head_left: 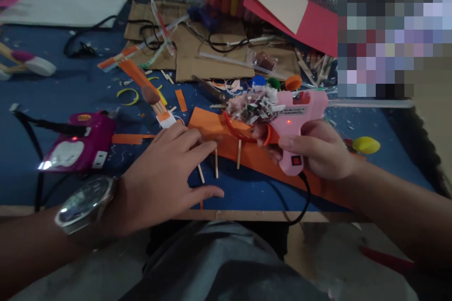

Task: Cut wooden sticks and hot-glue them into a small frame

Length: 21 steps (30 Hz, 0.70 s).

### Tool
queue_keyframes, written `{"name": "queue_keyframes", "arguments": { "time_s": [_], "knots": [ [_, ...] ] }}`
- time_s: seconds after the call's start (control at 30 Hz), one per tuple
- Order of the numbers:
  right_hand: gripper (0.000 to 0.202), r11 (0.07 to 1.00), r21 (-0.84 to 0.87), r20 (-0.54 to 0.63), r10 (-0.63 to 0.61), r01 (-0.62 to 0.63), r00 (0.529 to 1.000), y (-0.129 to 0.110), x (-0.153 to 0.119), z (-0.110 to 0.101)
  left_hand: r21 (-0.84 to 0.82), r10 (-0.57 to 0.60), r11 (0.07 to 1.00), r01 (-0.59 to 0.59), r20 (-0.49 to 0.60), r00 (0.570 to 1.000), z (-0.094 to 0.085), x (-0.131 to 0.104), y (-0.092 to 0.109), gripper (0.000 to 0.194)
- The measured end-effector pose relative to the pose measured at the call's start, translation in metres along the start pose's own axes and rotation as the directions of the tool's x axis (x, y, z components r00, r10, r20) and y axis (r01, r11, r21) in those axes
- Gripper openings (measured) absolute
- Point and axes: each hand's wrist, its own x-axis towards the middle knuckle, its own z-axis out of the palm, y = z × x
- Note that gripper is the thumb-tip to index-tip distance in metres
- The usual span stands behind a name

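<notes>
My right hand (323, 148) is wrapped round a pink glue gun (289, 124), whose small red light is lit and whose nozzle points left. Paper scraps and fluff (256, 106) cover its front end. A clear glue stick (370, 103) sticks out of its back. My left hand (169, 164) is spread palm down over the table's front, fingers apart. Near its fingertips lie thin wooden sticks (216, 163) and an orange paper strip (247, 150), which runs beneath the glue gun. Another stick (239, 154) rests against this strip's edge. What lies under my left palm is hidden.
A purple power box (79, 143) with a black cable sits at the left. Behind are cardboard (197, 63), scissors (208, 89), coloured caps (293, 83) and red card (318, 28). A yellow balloon-like piece (366, 145) lies at the right. The table's front edge (226, 215) is close.
</notes>
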Motion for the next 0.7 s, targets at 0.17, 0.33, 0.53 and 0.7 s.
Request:
{"name": "queue_keyframes", "arguments": {
  "time_s": [0.17, 0.33, 0.53, 0.7],
  "knots": [
    [0.042, 0.997, 0.075, -0.027, 0.034, -0.032, 0.999, -0.004, -0.004, 0.006, -0.067, -0.056, 0.997, 0.049, -0.114, 0.992, -0.002, -0.011, 0.010, 0.057],
    [0.045, 0.997, 0.008, -0.069, 0.077, -0.076, 0.995, 0.000, -0.007, 0.003, -0.089, -0.146, 0.987, 0.133, -0.168, 0.975, 0.000, -0.013, 0.017, 0.069],
    [0.044, 0.996, -0.033, -0.072, 0.082, -0.085, 0.994, 0.002, -0.006, 0.003, -0.173, -0.267, 0.956, 0.236, -0.186, 0.945, 0.006, -0.016, 0.025, 0.063],
    [0.040, 0.990, -0.053, -0.085, 0.127, -0.131, 0.988, 0.002, -0.003, 0.004, -0.143, -0.289, 0.954, 0.263, -0.206, 0.935, 0.008, -0.013, 0.030, 0.066]
  ]
}}
